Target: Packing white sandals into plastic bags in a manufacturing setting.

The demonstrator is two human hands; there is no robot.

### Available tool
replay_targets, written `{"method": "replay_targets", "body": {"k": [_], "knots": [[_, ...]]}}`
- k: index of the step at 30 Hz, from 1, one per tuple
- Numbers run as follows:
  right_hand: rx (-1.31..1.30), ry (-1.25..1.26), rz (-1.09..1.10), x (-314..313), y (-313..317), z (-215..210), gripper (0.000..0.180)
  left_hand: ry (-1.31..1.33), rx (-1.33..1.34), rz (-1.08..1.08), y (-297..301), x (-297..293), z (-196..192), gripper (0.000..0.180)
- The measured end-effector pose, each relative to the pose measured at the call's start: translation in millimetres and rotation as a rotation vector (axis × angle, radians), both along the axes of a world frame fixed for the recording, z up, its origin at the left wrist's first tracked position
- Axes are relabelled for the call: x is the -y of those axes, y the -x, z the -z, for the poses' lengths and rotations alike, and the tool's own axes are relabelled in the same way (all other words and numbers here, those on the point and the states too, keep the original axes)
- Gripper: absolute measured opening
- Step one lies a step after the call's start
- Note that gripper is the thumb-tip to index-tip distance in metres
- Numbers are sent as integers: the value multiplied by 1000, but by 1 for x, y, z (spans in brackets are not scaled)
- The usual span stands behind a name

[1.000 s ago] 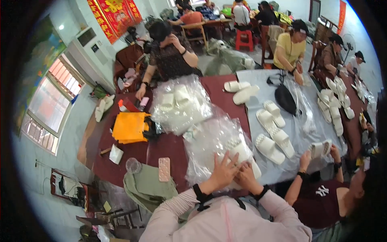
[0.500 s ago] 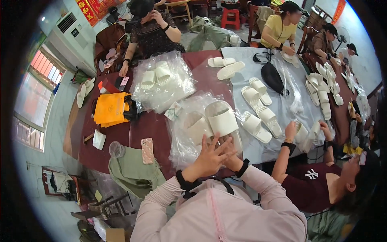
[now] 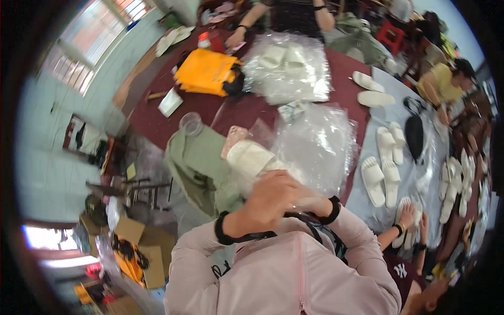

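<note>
1. Table (image 3: pixel 157 123), dark red, round edge: I am leaning over its near side. It is crowded, so anything I let slip is likely to land among other stock or go off the edge toward the floor.

2. Heap of clear plastic bags (image 3: pixel 320 142): it is lying just beyond my hands, glossy and loose. I am judging that a careless pull could drag several bags along with the 1 I want.

3. Green cloth (image 3: pixel 197 165): it is draping over the table edge beside my left arm and could snag a falling item.

4. Cream slipper (image 3: pixel 251 157): I am holding it up close to my chest, above the table edge, its toe pointing left. A thin film seems to be wrapped about it, though blur is keeping me from telling for sure. Slick plastic could let it slide out.

5. Left hand (image 3: pixel 268 202): it is closing around the slipper's near end, fingers curled.

6. Right hand (image 3: pixel 310 202): it is mostly hiding behind the left; I cannot tell whether it is gripping anything.

7. Pink phone (image 3: pixel 233 139): it is lying under the raised slipper, where a drop could knock it.
</note>
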State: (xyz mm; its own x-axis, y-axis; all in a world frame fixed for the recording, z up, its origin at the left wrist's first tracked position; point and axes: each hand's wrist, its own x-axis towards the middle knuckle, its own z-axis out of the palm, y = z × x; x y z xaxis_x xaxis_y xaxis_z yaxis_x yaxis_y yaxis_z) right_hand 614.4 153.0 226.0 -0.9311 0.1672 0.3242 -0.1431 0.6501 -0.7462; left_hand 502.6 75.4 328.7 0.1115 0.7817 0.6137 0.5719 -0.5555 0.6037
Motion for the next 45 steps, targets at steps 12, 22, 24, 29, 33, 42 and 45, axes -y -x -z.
{"method": "replay_targets", "body": {"k": [12,22,24,29,33,42,45], "knots": [[92,433,-288,21,60,-11,34,293,484,-1179,165,160,25,27],[257,294,179,-4,33,27,26,154,1617,-846,263,210,181,22],[290,321,246,-3,29,26,24,-38,1959,-945,286,244,253,17],[361,314,345,-3,27,28,23,1342,-45,-1160,274,239,312,33],[350,296,372,3,34,24,20,1052,324,-1041,257,230,351,37],[386,-130,769,-21,37,89,71,1246,297,-676,266,200,424,28],[658,195,979,-33,26,100,89,1168,1058,-941,282,182,390,26]]}}
